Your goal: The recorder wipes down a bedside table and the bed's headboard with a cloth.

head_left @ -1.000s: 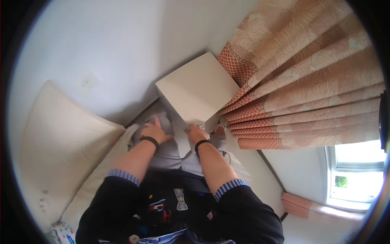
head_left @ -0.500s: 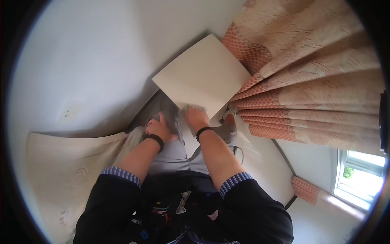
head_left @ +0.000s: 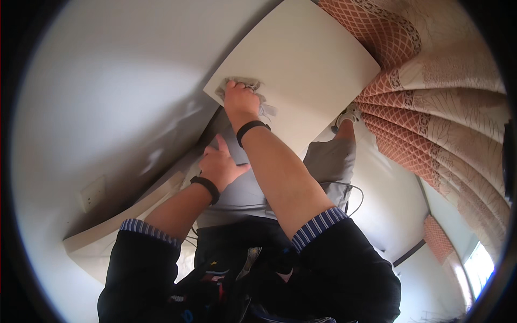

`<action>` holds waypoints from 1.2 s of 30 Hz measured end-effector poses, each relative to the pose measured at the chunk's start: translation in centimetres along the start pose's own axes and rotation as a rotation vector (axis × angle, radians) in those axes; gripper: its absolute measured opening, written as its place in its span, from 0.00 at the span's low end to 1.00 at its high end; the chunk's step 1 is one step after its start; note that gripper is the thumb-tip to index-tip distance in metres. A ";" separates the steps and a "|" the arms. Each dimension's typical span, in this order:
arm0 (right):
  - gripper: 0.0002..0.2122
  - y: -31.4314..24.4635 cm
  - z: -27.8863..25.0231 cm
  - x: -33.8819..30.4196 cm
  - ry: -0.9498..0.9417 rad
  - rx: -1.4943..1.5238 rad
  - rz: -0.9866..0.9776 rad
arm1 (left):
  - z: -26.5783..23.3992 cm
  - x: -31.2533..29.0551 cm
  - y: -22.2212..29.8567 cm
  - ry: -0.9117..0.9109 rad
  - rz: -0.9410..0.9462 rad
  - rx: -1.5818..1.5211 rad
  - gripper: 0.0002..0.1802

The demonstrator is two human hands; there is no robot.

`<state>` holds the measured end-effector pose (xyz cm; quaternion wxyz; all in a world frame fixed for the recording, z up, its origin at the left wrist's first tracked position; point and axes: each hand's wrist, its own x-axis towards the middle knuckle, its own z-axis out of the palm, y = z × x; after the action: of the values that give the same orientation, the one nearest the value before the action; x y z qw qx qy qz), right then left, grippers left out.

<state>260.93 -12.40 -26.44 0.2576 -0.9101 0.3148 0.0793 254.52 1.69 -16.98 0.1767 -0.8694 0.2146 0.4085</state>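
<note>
A pale cream cabinet (head_left: 301, 64) with a flat square top stands against the wall in front of me. On the left corner of that top, my right hand (head_left: 241, 101) presses down a crumpled grey cloth (head_left: 255, 86), its fingers curled over the fabric. Parts of the cloth stick out past the fingertips and beside the wrist. My left hand (head_left: 218, 164) rests on my grey-trousered left leg with fingers and thumb spread, holding nothing. A dark band circles each wrist.
Patterned curtains (head_left: 431, 102) hang at the right, touching the cabinet's corner. At lower left is a cream curved panel (head_left: 124, 220), probably a headboard, below a wall socket (head_left: 93, 195). A thin black cable (head_left: 360, 196) loops beside my right leg. A window (head_left: 478, 266) is at far right.
My right hand has moved forward and left with the cloth, from the cabinet top's near edge to its left corner. The view has come closer to the cabinet. My left hand stays on the leg.
</note>
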 end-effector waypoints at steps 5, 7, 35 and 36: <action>0.10 2.7 -1.5 -2.7 -0.038 0.054 0.076 | 0.2 -0.8 1.3 0.046 0.019 0.036 0.74; 0.10 4.5 -2.4 -5.2 -0.045 0.060 0.102 | 0.2 -1.3 1.1 0.025 0.014 0.005 0.74; 0.18 13.4 -4.8 -9.2 0.127 -0.070 0.542 | 4.5 -2.0 -1.7 0.260 0.010 -0.349 0.51; 0.17 14.2 -4.8 -7.7 0.174 -0.112 0.475 | 5.5 -1.0 -2.2 0.401 0.103 -0.371 0.44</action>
<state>246.04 -20.25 -25.94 0.1528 -0.8269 0.5359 0.0763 251.60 6.48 -19.28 -0.0524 -0.9384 0.2106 0.2690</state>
